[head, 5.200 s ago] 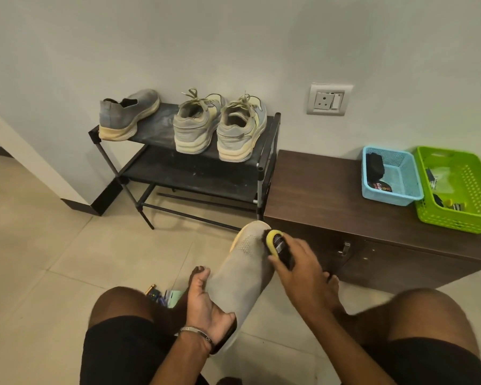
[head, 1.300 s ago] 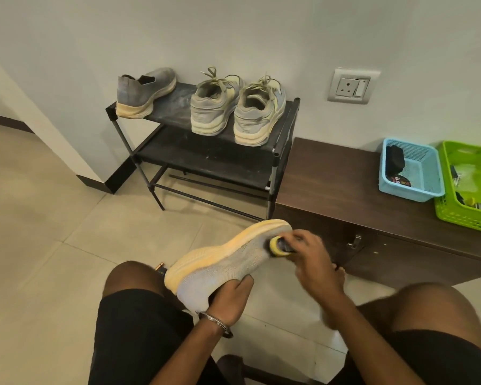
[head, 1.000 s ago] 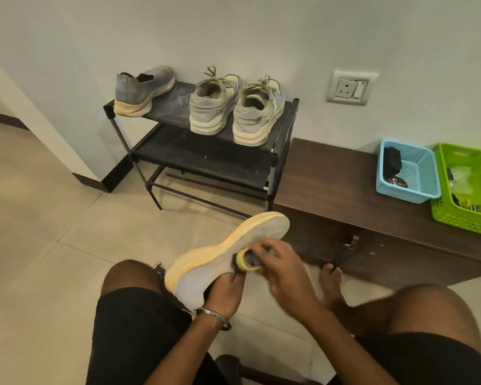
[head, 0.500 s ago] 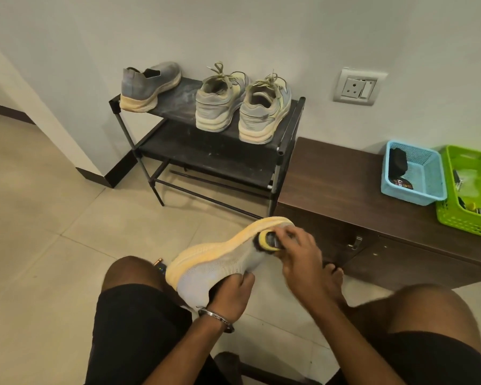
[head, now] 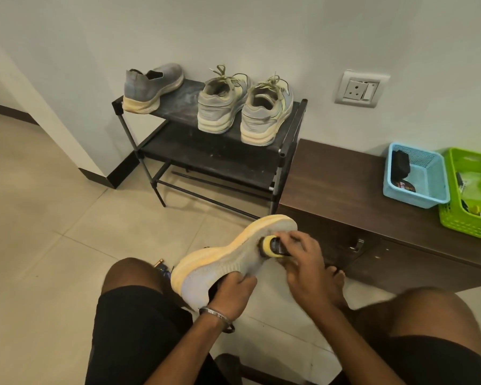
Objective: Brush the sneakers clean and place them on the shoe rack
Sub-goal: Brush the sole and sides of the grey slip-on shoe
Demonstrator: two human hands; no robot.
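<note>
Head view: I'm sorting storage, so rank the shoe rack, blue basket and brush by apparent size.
1. Shoe rack
2. Blue basket
3. Brush, smallest though nearest the camera and partly covered by the right hand.

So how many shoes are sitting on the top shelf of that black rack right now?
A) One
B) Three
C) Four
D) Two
B: the shoe rack carries a single grey slip-on at its left end and a laced pair side by side toward the right, while the fourth shoe, the grey sneaker, is held by the left hand as the right hand works the brush on it.
</note>
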